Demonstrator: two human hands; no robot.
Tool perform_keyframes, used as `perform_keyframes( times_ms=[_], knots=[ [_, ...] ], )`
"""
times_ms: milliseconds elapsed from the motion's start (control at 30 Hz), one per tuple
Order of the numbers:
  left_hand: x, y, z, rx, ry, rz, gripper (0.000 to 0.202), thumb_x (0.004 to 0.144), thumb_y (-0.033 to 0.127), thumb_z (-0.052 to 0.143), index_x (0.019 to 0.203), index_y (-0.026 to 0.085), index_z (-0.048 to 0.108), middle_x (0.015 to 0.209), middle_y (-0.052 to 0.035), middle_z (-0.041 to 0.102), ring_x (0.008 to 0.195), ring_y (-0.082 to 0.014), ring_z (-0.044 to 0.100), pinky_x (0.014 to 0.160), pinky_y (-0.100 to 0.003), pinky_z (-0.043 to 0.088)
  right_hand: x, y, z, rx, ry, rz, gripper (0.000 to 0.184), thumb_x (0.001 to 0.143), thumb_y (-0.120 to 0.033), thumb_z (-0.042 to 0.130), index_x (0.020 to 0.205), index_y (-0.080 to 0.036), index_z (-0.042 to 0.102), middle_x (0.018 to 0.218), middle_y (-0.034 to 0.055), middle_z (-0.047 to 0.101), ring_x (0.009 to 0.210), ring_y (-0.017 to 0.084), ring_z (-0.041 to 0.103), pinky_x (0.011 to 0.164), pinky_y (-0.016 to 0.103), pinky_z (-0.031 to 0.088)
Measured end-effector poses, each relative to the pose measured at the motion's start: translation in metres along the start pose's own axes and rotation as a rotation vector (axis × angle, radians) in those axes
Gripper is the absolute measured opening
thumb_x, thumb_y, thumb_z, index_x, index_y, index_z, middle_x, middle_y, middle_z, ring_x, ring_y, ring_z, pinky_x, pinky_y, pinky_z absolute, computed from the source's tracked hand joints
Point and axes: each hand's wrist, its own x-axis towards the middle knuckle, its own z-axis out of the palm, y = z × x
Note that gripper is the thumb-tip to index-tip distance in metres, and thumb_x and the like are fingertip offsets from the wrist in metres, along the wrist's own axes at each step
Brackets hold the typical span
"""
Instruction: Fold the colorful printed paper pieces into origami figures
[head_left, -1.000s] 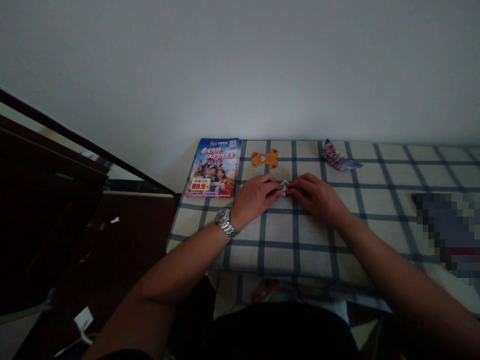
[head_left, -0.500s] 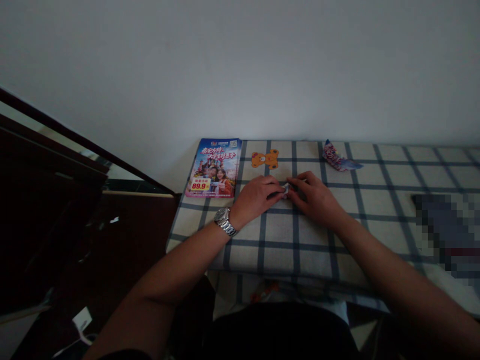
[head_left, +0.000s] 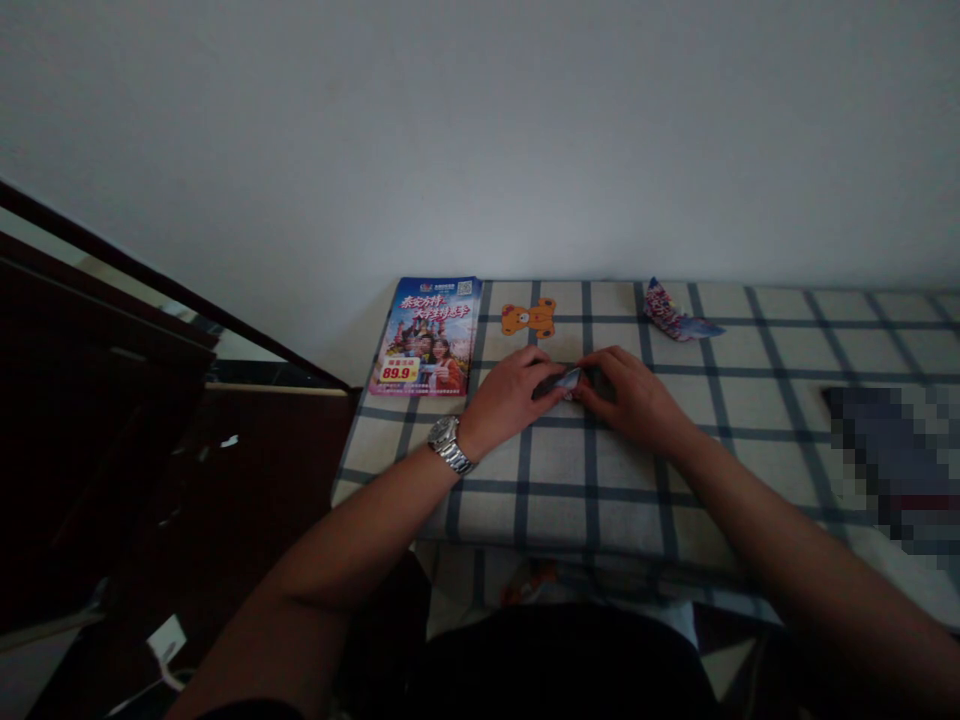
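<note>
Between my two hands is a small folded piece of printed paper (head_left: 571, 382), just above or on the checked tablecloth. My left hand (head_left: 517, 392), with a metal watch (head_left: 448, 440) at its wrist, pinches the paper's left side. On the other side, the thumb and fingers of my right hand (head_left: 626, 395) grip its right edge. Fingers cover much of the paper, so its full shape is hidden. Farther back to the right lies a folded paper shape (head_left: 675, 315) with a pointed tip and a blue-and-red print.
A stack of colourful flyers (head_left: 427, 335) lies at the table's back left corner. Beside it is a flat bear figure (head_left: 529, 318). A dark pixelated object (head_left: 892, 460) rests at the right. The checked tablecloth (head_left: 487, 510) meets a white wall behind.
The folded paper between my hands has turned slightly, showing more of a pale bluish face. My fingers have shifted a little on it; the other things stay where they were.
</note>
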Motion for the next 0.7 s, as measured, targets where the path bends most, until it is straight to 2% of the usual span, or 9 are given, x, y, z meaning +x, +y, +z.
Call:
perform_keyframes(
  times_ms=[267, 467, 633, 700],
  knots=[
    [-0.0004, -0.0035, 0.0010, -0.005, -0.009, 0.042, 0.026, 0.104, 0.037, 0.064, 0.123, 0.020, 0.073, 0.118, -0.0080, 0.065, 0.107, -0.0213, 0.066, 0.094, -0.037, 0.057, -0.0014, -0.0004, -0.0007, 0.044, -0.016, 0.024, 0.026, 0.098, -0.032, 0.068, 0.121, -0.023, 0.061, 0.106, 0.0102, 0.070, 0.098, 0.030, 0.069, 0.087, 0.045, 0.057],
    [0.0003, -0.0003, -0.0001, -0.013, -0.008, 0.020, 0.028, 0.102, 0.036, 0.067, 0.124, 0.020, 0.071, 0.119, -0.0084, 0.065, 0.109, -0.0223, 0.066, 0.096, -0.037, 0.057, -0.0002, -0.0031, -0.0034, 0.145, 0.001, 0.052, 0.025, 0.095, -0.030, 0.071, 0.118, -0.024, 0.064, 0.105, 0.0081, 0.069, 0.097, 0.027, 0.069, 0.086, 0.042, 0.058],
    [0.0003, 0.0019, -0.0026, -0.126, 0.019, -0.014, 0.023, 0.099, 0.029, 0.072, 0.120, 0.020, 0.069, 0.119, -0.0077, 0.067, 0.112, -0.0229, 0.066, 0.100, -0.039, 0.056, -0.0002, -0.0052, -0.0042, 0.309, 0.043, 0.082, 0.021, 0.092, -0.033, 0.074, 0.111, -0.026, 0.067, 0.113, 0.0081, 0.066, 0.088, 0.023, 0.068, 0.076, 0.038, 0.060],
    [0.0004, 0.0034, -0.0035, -0.217, 0.020, -0.030, 0.019, 0.099, 0.026, 0.071, 0.116, 0.021, 0.067, 0.115, -0.0054, 0.071, 0.108, -0.0214, 0.069, 0.098, -0.038, 0.056, -0.0016, -0.0044, -0.0025, 0.386, 0.054, 0.125, 0.024, 0.091, -0.036, 0.076, 0.111, -0.027, 0.068, 0.113, 0.0077, 0.067, 0.086, 0.022, 0.069, 0.074, 0.038, 0.060]
  ],
)
